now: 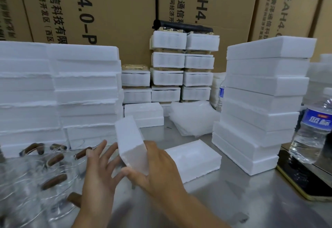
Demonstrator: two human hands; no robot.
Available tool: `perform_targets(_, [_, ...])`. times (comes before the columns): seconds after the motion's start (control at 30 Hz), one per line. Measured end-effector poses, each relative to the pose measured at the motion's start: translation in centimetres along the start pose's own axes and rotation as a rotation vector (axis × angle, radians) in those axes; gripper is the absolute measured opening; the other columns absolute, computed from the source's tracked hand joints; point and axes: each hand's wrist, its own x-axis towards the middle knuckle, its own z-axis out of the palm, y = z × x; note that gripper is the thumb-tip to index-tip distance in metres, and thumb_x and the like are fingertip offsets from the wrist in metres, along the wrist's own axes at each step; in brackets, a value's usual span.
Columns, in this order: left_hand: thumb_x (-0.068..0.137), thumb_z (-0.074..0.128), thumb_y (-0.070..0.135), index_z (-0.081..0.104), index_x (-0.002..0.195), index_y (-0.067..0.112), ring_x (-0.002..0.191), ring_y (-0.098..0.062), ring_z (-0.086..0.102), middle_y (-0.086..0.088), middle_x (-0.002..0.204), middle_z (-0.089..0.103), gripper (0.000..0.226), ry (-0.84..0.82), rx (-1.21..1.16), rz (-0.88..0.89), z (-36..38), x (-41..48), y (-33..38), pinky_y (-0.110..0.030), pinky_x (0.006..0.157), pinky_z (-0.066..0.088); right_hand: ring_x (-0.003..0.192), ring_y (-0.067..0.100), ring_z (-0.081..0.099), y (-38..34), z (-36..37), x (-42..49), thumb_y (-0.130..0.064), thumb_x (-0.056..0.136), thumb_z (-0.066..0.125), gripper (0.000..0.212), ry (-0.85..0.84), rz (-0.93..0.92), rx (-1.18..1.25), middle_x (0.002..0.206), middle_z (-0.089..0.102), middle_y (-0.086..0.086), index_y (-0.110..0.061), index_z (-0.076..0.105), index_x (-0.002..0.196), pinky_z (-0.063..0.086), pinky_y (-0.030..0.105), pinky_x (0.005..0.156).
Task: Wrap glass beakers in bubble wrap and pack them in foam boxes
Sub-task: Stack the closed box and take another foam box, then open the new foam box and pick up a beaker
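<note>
A tilted foam box piece (130, 143) was gripped by the right hand (158, 166), thumb beneath; the left hand (100, 164) was held open, fingers spread, just beside it.

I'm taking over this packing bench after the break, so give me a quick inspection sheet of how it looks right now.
Surface: metal table, bare at the front, crowded behind.
Job's things: glass beakers with brown handles at the left; bubble wrap piled at the back; foam boxes stacked left, right and rear; one foam box lying flat.
Clutter: water bottle and phone at the right edge.
Grippers: right hand holds a foam piece tilted up; left hand open beside it, fingers spread.
Cables: nothing seen.
Surroundings: printed cardboard cartons behind.
</note>
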Motion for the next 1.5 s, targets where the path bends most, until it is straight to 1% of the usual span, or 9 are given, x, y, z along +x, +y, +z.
perform_targets(0.4, [0.082, 0.054, 0.035, 0.06, 0.123, 0.014, 0.108, -0.033, 0.063, -0.013, 0.115, 0.068, 0.046, -0.063, 0.062, -0.106, -0.7, -0.1, 1.4, -0.047, 0.089, 0.052, 0.093, 0.013, 0.05, 0.3, -1.4, 0.0, -0.058, 0.073, 0.069, 0.054, -0.327, -0.253, -0.102, 0.103, 0.061, -0.002, -0.022, 0.049, 0.108, 0.028, 0.027, 0.069])
perform_targets(0.53, [0.077, 0.058, 0.024, 0.059, 0.122, 0.009, 0.098, -0.029, 0.063, -0.012, 0.112, 0.068, 0.048, -0.072, 0.066, -0.188, -1.0, 0.3, 1.3, -0.035, 0.069, 0.056, 0.095, -0.007, 0.045, 2.0, -2.6, -1.1, -0.059, 0.07, 0.069, 0.05, -0.328, -0.044, 0.117, 0.1, 0.05, -0.025, -0.047, 0.042, 0.111, 0.033, 0.006, 0.079])
perform_targets(0.63, [0.085, 0.055, 0.005, 0.064, 0.11, 0.018, 0.084, -0.02, 0.065, -0.003, 0.098, 0.07, 0.029, 0.043, 0.097, -0.198, -1.5, 0.7, 0.8, -0.032, 0.064, 0.051, 0.103, -0.002, 0.052, 5.3, -4.5, -1.6, -0.046, 0.083, 0.061, 0.031, -0.102, 0.127, 0.176, 0.102, 0.055, -0.023, -0.045, 0.047, 0.111, 0.036, 0.013, 0.087])
perform_targets(0.77, [0.087, 0.053, -0.009, 0.061, 0.11, 0.025, 0.115, -0.017, 0.054, 0.003, 0.121, 0.06, 0.042, 0.079, 0.393, -0.11, -1.6, 0.6, 0.2, -0.038, 0.101, 0.042, 0.129, 0.007, 0.035, 10.7, -7.8, -2.4, -0.017, 0.094, 0.047, 0.049, -0.21, 0.278, -0.267, 0.137, 0.04, -0.017, -0.033, 0.034, 0.138, 0.023, 0.019, 0.106])
perform_targets(0.9, [0.08, 0.053, -0.018, 0.059, 0.094, 0.035, 0.114, -0.016, 0.053, 0.004, 0.114, 0.06, 0.055, 0.055, 0.733, 0.103, -1.3, 0.0, -0.1, -0.029, 0.096, 0.037, 0.136, 0.0, 0.023, 12.9, -8.1, -3.7, -0.02, 0.094, 0.044, 0.042, -0.328, 0.321, -0.372, 0.144, 0.034, -0.018, -0.034, 0.041, 0.133, -0.002, 0.028, 0.116])
perform_targets(1.03, [0.084, 0.061, -0.004, 0.058, 0.089, 0.039, 0.106, 0.003, 0.052, 0.028, 0.102, 0.058, 0.043, -0.009, 0.92, 0.346, -0.8, -0.7, -0.6, -0.02, 0.089, 0.038, 0.126, -0.001, 0.035, 12.8, -7.7, -3.9, -0.024, 0.091, 0.047, 0.035, -0.233, 0.269, -0.455, 0.13, 0.044, -0.021, -0.037, 0.047, 0.124, 0.008, 0.026, 0.114])
perform_targets(1.2, [0.08, 0.064, 0.037, 0.062, 0.092, 0.036, 0.088, 0.008, 0.054, 0.027, 0.096, 0.059, 0.013, -0.467, 1.339, 0.713, 0.0, -2.7, -1.8, 0.0, 0.074, 0.035, 0.116, 0.0, 0.04, 11.8, -7.3, -4.0, -0.031, 0.089, 0.045, 0.033, -0.197, 0.221, -0.536, 0.119, 0.047, -0.023, -0.04, 0.049, 0.12, 0.012, 0.019, 0.097])
perform_targets(1.33, [0.086, 0.048, 0.06, 0.046, 0.116, 0.047, 0.104, 0.006, 0.045, 0.031, 0.116, 0.039, 0.032, -0.572, 1.502, 0.613, -0.3, -2.6, -2.4, -0.001, 0.077, 0.028, 0.117, -0.001, 0.038, 11.5, -7.1, -3.7, -0.033, 0.091, 0.042, 0.029, -0.201, 0.212, -0.561, 0.118, 0.05, -0.024, -0.04, 0.051, 0.118, 0.009, 0.019, 0.1])
perform_targets(1.5, [0.048, 0.062, 0.06, 0.063, 0.068, 0.042, 0.054, 0.008, 0.05, 0.027, 0.066, 0.054, 0.027, -0.609, 1.524, 0.606, 0.8, -2.7, -1.4, 0.001, 0.045, 0.014, 0.108, 0.003, 0.049, 11.8, -7.0, -2.4, -0.027, 0.094, 0.047, 0.023, -0.083, 0.249, -0.373, 0.1, 0.051, -0.025, -0.032, 0.062, 0.11, 0.027, 0.023, 0.101])
